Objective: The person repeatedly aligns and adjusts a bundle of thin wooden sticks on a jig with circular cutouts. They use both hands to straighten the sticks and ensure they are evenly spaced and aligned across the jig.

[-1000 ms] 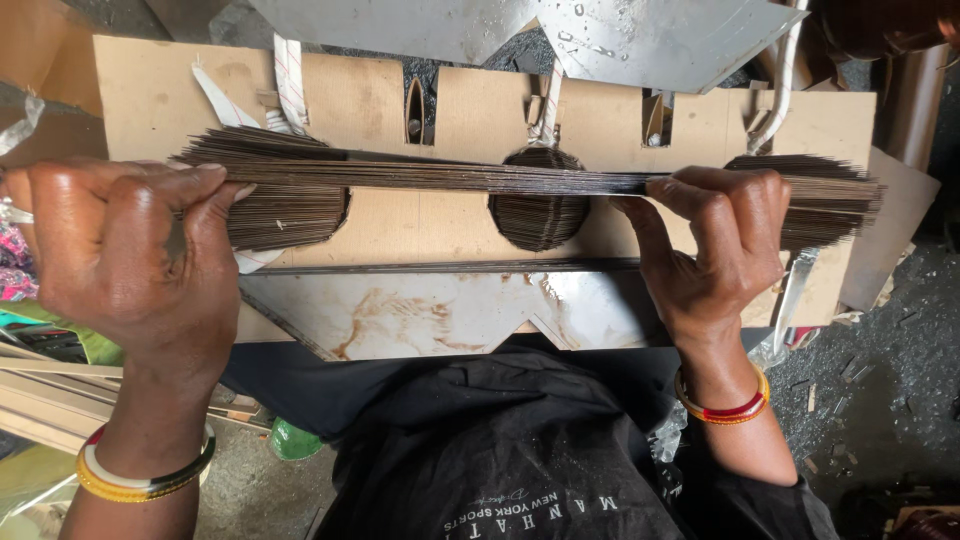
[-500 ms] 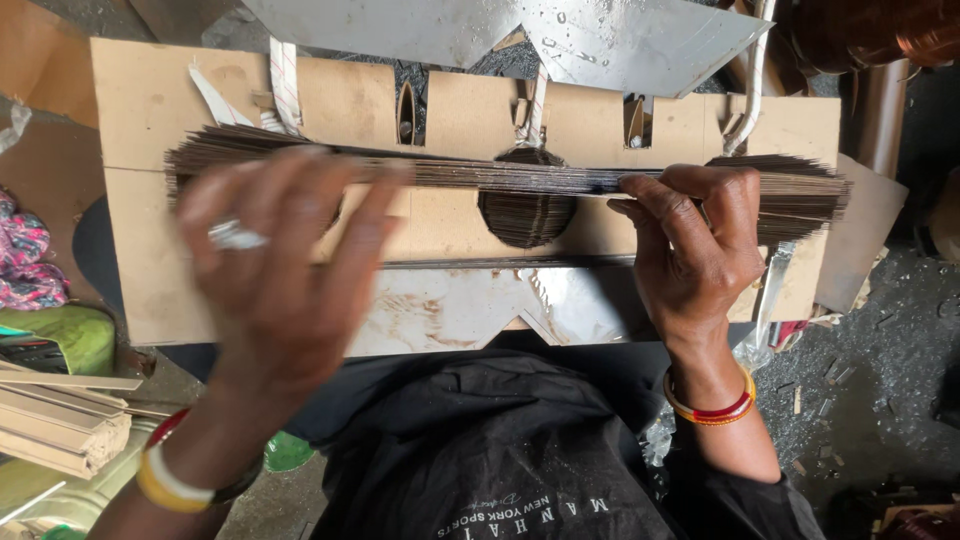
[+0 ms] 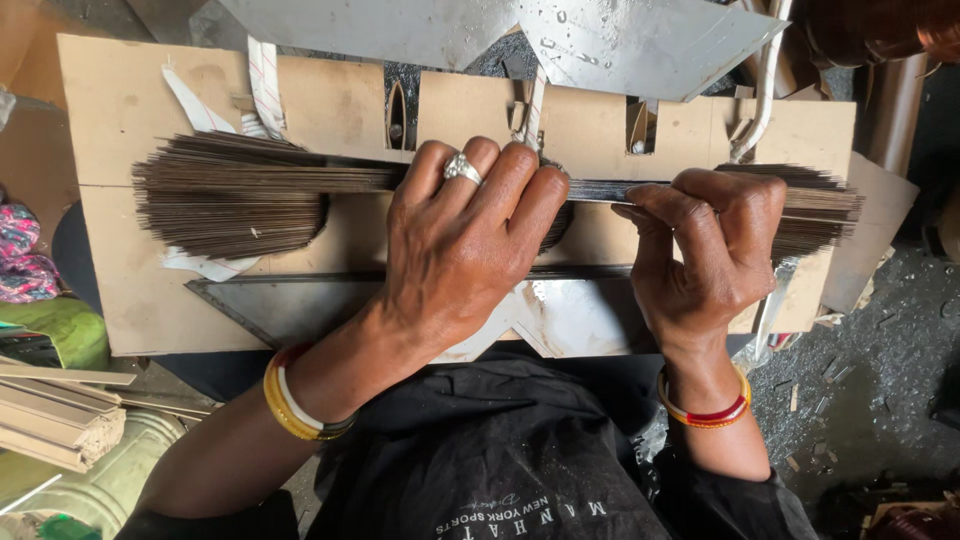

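Head view: thin dark sticks — fanned bundle — gripped by both hands.

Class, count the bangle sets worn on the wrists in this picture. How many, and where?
2. One yellow-and-white set on the left wrist, lower left; one yellow-and-red set on the right wrist, lower right. Sleeves may hide more.

Dark, debris-strewn floor

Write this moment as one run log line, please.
left hand: grips sticks at middle | right hand: grips sticks near right end | sticks: flat across board
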Demonstrator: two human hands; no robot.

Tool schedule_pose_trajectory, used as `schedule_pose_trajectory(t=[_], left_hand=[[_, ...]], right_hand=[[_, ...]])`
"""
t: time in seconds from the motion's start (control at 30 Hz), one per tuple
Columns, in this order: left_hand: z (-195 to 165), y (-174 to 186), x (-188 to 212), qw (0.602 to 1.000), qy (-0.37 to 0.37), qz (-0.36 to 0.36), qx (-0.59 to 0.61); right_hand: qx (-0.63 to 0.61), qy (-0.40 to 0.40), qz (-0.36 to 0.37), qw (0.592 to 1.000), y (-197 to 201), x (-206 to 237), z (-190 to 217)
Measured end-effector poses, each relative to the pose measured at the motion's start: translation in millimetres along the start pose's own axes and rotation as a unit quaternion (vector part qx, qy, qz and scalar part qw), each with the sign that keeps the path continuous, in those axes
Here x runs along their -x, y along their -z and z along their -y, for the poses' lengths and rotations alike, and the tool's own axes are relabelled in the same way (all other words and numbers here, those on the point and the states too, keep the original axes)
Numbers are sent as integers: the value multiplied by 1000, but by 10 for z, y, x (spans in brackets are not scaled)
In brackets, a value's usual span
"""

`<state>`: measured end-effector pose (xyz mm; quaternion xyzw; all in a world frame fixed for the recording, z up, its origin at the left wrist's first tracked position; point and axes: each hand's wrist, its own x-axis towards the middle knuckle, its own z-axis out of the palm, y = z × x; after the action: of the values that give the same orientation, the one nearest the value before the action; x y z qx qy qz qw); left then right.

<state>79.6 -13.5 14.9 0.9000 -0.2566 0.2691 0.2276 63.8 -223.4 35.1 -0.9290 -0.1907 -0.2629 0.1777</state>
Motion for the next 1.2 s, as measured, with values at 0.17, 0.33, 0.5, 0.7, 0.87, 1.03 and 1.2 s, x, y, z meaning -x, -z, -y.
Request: schedule_pose_trajectory(t=[0.17,0.33,0.5,0.7,0.87,1.03,1.2], left_hand=[[-19,35,1,1000,-12,-4,-6],[-28,50,7,1000,-11,-1,1],[-30,36,14,1000,-15,-5,6],[-28,10,13,1000,-21,-10,1],[30,-54,65,999,-29,-15,-11],[22,-110,73,998,-42,-19,-36],[166,226,-227,969,-154,51,-184]], right_hand=[[-7,11,-1,1000,20,36,-2],[-19,11,6,1000,74,93,3],[-8,9,6,1000,51,137,-25],[-23,0,10,1000,23,172,-58],[-28,4,-13,1000,-71,173,-140],[-35,-18,15,999,-27,169,-134],[25,28,108,993,145,-9,-220]])
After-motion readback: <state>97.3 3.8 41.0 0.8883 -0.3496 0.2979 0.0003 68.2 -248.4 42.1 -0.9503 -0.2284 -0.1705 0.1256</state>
